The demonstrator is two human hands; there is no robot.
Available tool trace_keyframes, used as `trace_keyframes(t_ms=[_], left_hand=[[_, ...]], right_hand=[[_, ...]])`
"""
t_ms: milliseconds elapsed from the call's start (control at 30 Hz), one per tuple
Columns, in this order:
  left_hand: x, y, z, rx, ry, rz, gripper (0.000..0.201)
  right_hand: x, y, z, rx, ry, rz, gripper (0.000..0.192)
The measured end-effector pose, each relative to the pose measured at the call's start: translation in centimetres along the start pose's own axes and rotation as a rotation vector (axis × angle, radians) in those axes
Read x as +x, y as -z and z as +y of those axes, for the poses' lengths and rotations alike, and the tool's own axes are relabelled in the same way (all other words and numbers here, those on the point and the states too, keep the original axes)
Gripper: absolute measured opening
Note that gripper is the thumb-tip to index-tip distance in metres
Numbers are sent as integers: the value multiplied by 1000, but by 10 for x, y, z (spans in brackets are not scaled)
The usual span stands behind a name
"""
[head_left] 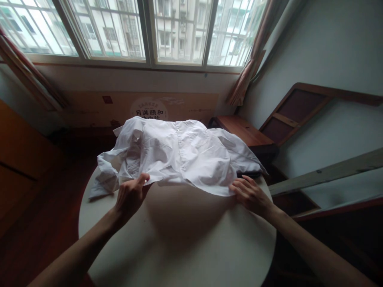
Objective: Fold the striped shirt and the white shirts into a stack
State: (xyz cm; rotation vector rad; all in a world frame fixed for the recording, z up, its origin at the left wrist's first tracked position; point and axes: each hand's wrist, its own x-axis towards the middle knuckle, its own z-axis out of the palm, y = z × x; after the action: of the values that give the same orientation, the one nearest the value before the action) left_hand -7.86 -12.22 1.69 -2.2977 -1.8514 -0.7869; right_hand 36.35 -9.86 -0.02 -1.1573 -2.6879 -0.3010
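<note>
White thin-cloth button-front shirt [179, 151] is lying over round cream counter [209, 259], probably handling light, limp; left grip [131, 192], right grip [248, 194] are pinching hem [214, 191] toward opposite ends, seemingly suitable holds.

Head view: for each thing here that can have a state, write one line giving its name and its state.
White shirt: wrinkled, near hem stretched between the hands
Left hand: closed, pinching the hem
Right hand: closed, gripping the hem
Round table: partly covered by the shirt
Left curtain: drawn aside
Right curtain: drawn aside
Window: uncovered; whether its panes are shut, cannot tell
</note>
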Motion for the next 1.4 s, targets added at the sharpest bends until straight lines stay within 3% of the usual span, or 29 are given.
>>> trace_keyframes(t_ms=[67, 167, 233, 300, 367, 400, 467, 533, 633, 733, 900, 1067, 1100, 1167, 1233, 1300, 1367, 1400], left_hand=[[11, 13, 2, -53, -34, -10, 25], [25, 37, 6, -214, -48, -13, 27], [31, 54, 5, -371, 36, 66, 28], [32, 66, -1, -501, 166, 204, 28], [27, 70, -9, -544, 213, 225, 25], [23, 68, -13, -534, 174, 142, 24], [12, 60, -20, -489, 19, -172, 21], [-1, 48, -23, -433, -109, -473, 17], [-14, 37, -21, -368, -170, -664, 18], [-17, 45, -20, -412, -152, -741, 27], [-16, 69, -17, -622, -90, -886, 27], [-22, 56, -14, -694, -130, -1200, 26], [-19, 55, -16, -674, -114, -1198, 36], [-5, 56, -25, -621, -67, -1070, 52], [19, 58, -41, -549, 14, -781, 48], [48, 57, -61, -404, 159, -404, 46], [74, 48, -86, -136, 343, -50, 54], [85, 41, -99, 17, 420, 48, 61]], right_hand=[[6, 2, 1, 84, -128, 38, 25], [15, 13, 4, 327, -515, 262, 25], [18, 27, 7, 495, -760, 441, 28], [16, 44, 10, 590, -853, 513, 30], [10, 58, 14, 555, -784, 407, 25], [5, 62, 16, 489, -706, 304, 20], [-3, 64, 20, 301, -511, 75, 10], [-10, 57, 22, 112, -321, -91, 13], [-11, 42, 18, -55, -138, -192, 25], [-5, 40, 10, 29, -96, -278, 29], [-10, 54, -9, 402, -117, -538, 27], [-13, 52, -19, 474, -101, -844, 26], [-6, 54, -18, 493, -111, -859, 27], [19, 59, -15, 552, -117, -806, 34], [54, 63, -13, 586, -113, -640, 34], [94, 60, -18, 572, -105, -389, 29], [134, 48, -31, 553, -63, -137, 36], [152, 40, -41, 549, -28, -45, 41]])
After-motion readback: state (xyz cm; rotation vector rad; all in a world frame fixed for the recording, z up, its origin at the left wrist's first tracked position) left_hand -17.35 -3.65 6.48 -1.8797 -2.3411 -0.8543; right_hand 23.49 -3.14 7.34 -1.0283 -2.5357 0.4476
